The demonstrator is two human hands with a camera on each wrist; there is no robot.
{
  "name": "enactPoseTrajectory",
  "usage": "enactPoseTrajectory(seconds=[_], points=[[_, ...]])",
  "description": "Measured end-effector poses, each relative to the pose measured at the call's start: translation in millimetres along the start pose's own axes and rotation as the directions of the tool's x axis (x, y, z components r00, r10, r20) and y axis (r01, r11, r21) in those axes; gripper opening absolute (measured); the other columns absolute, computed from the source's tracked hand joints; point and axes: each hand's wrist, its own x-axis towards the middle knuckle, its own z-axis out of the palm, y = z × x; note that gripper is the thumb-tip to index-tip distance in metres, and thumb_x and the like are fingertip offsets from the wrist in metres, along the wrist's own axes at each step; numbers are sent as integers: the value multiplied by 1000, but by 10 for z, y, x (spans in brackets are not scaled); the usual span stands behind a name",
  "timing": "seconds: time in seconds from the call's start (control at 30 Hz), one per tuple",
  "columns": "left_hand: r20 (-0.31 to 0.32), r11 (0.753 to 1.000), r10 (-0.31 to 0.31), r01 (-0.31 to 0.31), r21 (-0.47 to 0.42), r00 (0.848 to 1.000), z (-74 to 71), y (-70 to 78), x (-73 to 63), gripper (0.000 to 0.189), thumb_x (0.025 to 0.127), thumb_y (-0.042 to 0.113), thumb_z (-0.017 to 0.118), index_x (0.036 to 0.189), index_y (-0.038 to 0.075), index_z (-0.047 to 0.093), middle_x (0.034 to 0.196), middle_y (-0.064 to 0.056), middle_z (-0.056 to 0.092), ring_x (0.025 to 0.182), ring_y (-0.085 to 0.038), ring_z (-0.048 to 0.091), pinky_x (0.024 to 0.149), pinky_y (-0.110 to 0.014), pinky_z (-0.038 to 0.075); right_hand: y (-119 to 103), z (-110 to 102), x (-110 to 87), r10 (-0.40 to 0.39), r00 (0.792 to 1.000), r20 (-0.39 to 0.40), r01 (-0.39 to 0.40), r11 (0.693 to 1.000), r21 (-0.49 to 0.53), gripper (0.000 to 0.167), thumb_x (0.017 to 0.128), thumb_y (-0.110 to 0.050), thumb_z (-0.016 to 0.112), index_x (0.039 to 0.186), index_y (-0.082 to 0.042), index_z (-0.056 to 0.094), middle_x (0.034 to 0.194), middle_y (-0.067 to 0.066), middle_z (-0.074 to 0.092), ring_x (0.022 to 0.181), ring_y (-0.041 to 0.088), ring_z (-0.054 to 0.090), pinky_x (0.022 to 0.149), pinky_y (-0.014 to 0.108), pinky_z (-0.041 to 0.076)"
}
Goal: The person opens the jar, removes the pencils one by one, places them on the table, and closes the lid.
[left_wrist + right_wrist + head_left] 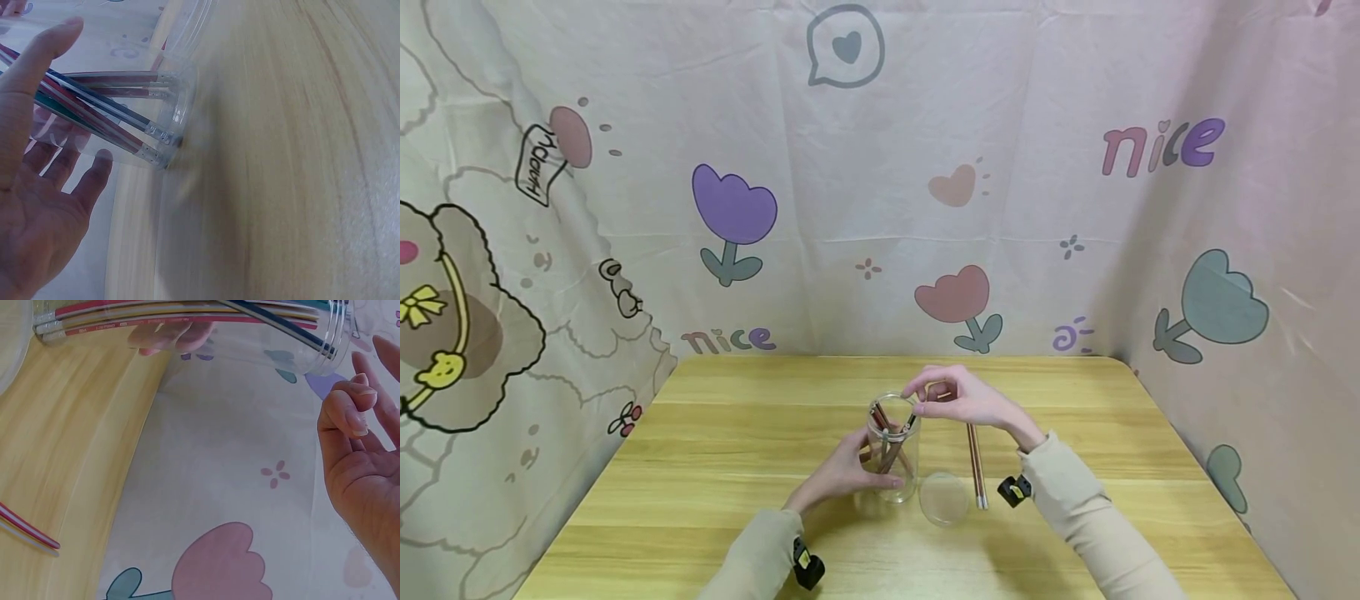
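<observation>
My left hand [846, 473] grips a clear jar [892, 492] around its side, thumb across the front. Several pencils [94, 106] lean inside it, in red, dark blue and green, with their metal-ringed ends at the jar's base. My right hand [958, 400] is at the jar's mouth, fingertips beside the rim. In the right wrist view this hand [369, 456] has thumb and index finger spread apart, other fingers bent, nothing between them. A dark pencil [281, 328] slants up to the rim near those fingertips.
A round clear lid [943, 498] lies on the wooden table [715, 467], just right of the jar. Two pencils [976, 467] lie side by side farther right, partly under my right hand in the head view. A printed cloth [850, 208] hangs behind the table's far edge.
</observation>
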Motion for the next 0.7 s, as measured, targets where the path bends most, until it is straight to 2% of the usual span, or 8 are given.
enactPoseTrajectory(seconds=[0.17,0.5,0.6,0.7], points=[[0,1000,5,-5,-1,1000,4,-3,1,79,76,25,89,144,17,49,149,-8,54,137,-37,50,115,-64,41,28,-21,17,-27,999,23,28,999,-35,20,94,-6,67,113,-5,71,90,6,58,70,4,50,64,16,48],[2,1000,16,-16,6,1000,7,-4,-3,81,76,25,89,145,16,48,150,-8,53,137,-36,51,115,-63,42,57,-14,58,-101,992,72,106,992,-69,14,92,-5,69,104,-6,75,81,5,51,66,7,38,57,15,34],[0,1000,11,-11,11,1000,5,0,-5,81,76,25,89,145,16,48,150,-8,53,137,-36,50,116,-63,41,75,-10,73,-105,991,81,112,990,-81,12,91,-5,71,101,-6,76,82,11,51,65,9,34,57,15,31],[1,1000,10,-10,14,1000,0,2,-6,81,76,25,89,145,16,48,149,-8,53,137,-36,50,116,-63,41,93,-10,93,-99,990,98,107,991,-75,12,90,-7,72,100,-2,76,87,19,51,64,19,34,58,15,29]])
